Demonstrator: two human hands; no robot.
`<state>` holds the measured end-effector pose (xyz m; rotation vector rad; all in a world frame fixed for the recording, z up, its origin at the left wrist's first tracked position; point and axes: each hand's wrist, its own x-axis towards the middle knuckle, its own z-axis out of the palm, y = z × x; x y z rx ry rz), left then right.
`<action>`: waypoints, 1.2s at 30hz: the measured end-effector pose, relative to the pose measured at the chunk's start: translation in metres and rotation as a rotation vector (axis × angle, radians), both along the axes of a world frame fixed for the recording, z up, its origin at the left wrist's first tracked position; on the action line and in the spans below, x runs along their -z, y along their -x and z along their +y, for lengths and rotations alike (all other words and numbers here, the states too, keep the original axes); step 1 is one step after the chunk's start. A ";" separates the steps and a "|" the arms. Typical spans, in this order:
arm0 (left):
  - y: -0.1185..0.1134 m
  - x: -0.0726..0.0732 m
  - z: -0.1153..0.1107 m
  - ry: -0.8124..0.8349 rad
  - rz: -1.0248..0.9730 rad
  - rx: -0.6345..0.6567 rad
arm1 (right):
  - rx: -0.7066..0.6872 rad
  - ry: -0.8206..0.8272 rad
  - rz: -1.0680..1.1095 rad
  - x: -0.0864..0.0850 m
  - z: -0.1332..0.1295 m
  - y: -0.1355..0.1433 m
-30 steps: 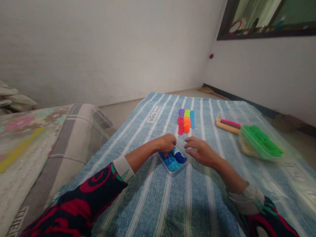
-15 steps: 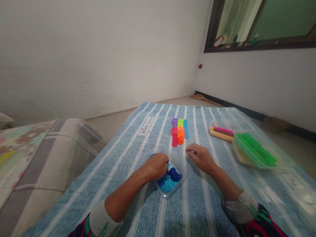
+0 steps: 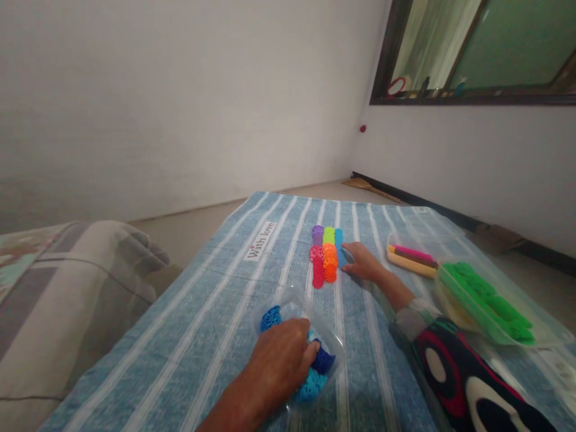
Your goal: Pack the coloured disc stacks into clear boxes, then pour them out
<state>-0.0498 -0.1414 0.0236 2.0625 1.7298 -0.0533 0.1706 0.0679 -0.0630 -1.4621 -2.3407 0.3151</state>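
While the left hand (image 3: 285, 353) reached, fingers bunched, into one clear tub (image 3: 341, 348) of blue pieces, whether it gripped any could not be told. Striped cloth (image 3: 216, 300) stretched from there to the table's left edge. Beyond, five colours formed one patch (image 3: 330, 255), its long axis running away from the person. The right hand (image 3: 365, 264), thumb and finger moderately parted, was at its blue strip (image 3: 339, 238); one green-filled box (image 3: 551, 330) sat farther right.

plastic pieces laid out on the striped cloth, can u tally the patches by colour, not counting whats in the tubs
purple patch: 1
lime green patch: 1
blue patch: 1
red patch: 1
orange patch: 1
Total: 5
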 end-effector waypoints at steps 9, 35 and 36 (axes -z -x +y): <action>-0.005 -0.002 -0.004 0.031 -0.047 -0.038 | -0.054 0.094 -0.136 -0.015 0.016 0.007; -0.008 0.003 -0.005 0.017 0.012 -0.001 | 0.099 0.209 -0.210 -0.031 0.023 0.019; -0.008 0.004 -0.006 0.014 0.015 0.002 | 0.103 0.209 -0.210 -0.030 0.024 0.019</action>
